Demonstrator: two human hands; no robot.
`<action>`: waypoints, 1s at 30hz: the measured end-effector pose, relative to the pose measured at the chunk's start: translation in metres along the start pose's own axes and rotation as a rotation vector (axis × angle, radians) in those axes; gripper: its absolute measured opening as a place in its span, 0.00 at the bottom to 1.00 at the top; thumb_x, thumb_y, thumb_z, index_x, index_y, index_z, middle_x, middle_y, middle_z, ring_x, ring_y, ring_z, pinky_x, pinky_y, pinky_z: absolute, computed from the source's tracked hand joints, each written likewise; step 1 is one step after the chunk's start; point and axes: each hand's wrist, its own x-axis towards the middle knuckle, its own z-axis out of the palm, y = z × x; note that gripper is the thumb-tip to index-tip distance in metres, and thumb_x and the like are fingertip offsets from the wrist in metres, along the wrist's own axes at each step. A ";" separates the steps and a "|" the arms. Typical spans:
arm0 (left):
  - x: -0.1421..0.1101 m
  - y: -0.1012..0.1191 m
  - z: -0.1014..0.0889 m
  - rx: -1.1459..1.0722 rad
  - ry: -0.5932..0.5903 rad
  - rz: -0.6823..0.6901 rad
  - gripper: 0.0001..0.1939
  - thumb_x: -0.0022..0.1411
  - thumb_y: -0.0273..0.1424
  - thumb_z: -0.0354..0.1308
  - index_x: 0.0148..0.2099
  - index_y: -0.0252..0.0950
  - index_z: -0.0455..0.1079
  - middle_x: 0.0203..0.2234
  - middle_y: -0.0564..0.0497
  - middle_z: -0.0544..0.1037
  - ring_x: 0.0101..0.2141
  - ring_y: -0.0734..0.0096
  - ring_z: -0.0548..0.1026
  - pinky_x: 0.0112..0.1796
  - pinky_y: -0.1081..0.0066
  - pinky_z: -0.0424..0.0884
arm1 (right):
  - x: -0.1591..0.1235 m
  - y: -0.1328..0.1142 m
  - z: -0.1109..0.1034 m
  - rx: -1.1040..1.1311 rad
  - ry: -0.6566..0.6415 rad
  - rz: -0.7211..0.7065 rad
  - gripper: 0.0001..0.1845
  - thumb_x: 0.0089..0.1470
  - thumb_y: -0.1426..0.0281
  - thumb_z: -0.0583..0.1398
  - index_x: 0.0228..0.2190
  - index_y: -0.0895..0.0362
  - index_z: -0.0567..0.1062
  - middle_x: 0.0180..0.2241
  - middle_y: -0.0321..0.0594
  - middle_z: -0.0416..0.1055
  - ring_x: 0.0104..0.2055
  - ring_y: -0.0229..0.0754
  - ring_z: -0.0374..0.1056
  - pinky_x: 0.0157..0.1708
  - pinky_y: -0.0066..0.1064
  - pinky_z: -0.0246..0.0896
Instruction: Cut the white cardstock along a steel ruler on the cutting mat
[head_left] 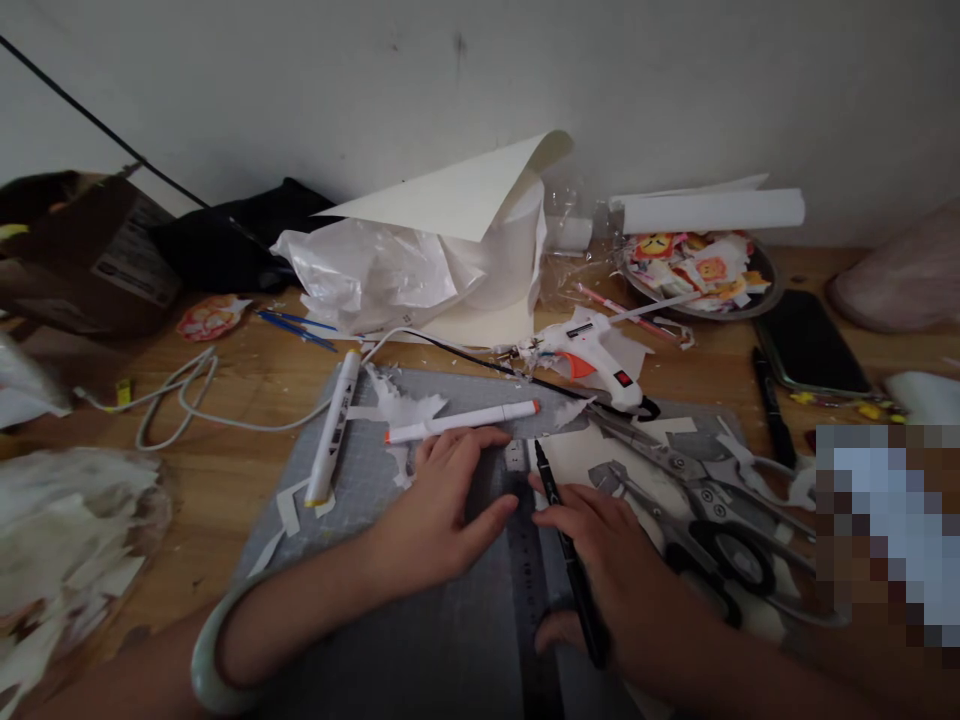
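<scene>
My left hand (439, 505) lies flat with fingers spread on a dark metal ruler (525, 590) that runs down a grey cutting mat (360, 480). My right hand (600, 545) is closed on a black pen (570, 560), its tip touching a cream card (574, 455) at the ruler's right edge. An orange-capped white marker (461, 421) lies just beyond my left fingers. A yellow-capped white marker (334, 428) rests on the mat's left side.
A white glue gun (592, 355) with its black cord sits behind the card. Two pairs of scissors (697, 490) lie to the right. A phone (810, 345), a plate of stickers (701, 270), crumpled plastic and folded paper (450, 240) line the back. Paper scraps (60, 540) pile at left.
</scene>
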 end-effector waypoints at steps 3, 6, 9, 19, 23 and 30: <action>0.002 -0.001 -0.002 -0.056 -0.007 -0.028 0.19 0.62 0.35 0.49 0.54 0.37 0.58 0.50 0.42 0.68 0.52 0.54 0.64 0.52 0.48 0.58 | 0.000 0.000 -0.001 -0.004 -0.010 -0.011 0.32 0.45 0.58 0.66 0.49 0.56 0.66 0.52 0.52 0.65 0.55 0.56 0.60 0.50 0.48 0.59; 0.002 -0.002 -0.004 -0.117 -0.008 -0.045 0.18 0.62 0.35 0.48 0.54 0.38 0.58 0.50 0.44 0.68 0.51 0.56 0.65 0.52 0.51 0.61 | 0.000 0.000 -0.002 -0.014 -0.005 -0.027 0.32 0.46 0.58 0.66 0.49 0.58 0.65 0.53 0.54 0.64 0.55 0.56 0.59 0.51 0.49 0.58; 0.002 -0.003 -0.005 -0.136 -0.003 -0.045 0.18 0.62 0.35 0.49 0.54 0.39 0.59 0.49 0.44 0.69 0.50 0.56 0.66 0.51 0.50 0.61 | 0.000 0.000 -0.001 -0.015 -0.017 -0.003 0.34 0.44 0.57 0.67 0.49 0.58 0.65 0.53 0.55 0.64 0.55 0.56 0.60 0.50 0.49 0.59; 0.005 -0.002 -0.004 -0.165 -0.015 -0.073 0.18 0.61 0.34 0.50 0.54 0.40 0.60 0.48 0.46 0.70 0.50 0.55 0.65 0.51 0.50 0.58 | -0.002 -0.001 0.001 0.006 -0.022 0.034 0.39 0.42 0.55 0.67 0.51 0.60 0.63 0.55 0.58 0.62 0.57 0.58 0.58 0.52 0.53 0.55; 0.006 -0.002 -0.004 -0.179 -0.040 -0.066 0.18 0.61 0.32 0.50 0.54 0.39 0.60 0.49 0.45 0.69 0.52 0.55 0.63 0.52 0.51 0.54 | -0.003 0.000 0.002 0.013 -0.009 0.044 0.38 0.42 0.57 0.68 0.51 0.59 0.62 0.55 0.57 0.63 0.57 0.57 0.58 0.53 0.51 0.55; 0.005 -0.003 -0.001 -0.106 -0.016 -0.018 0.18 0.61 0.31 0.50 0.53 0.38 0.60 0.49 0.45 0.70 0.51 0.57 0.64 0.51 0.53 0.54 | -0.002 0.001 0.004 0.024 0.022 0.047 0.39 0.41 0.59 0.68 0.51 0.58 0.61 0.54 0.54 0.63 0.57 0.57 0.58 0.53 0.51 0.52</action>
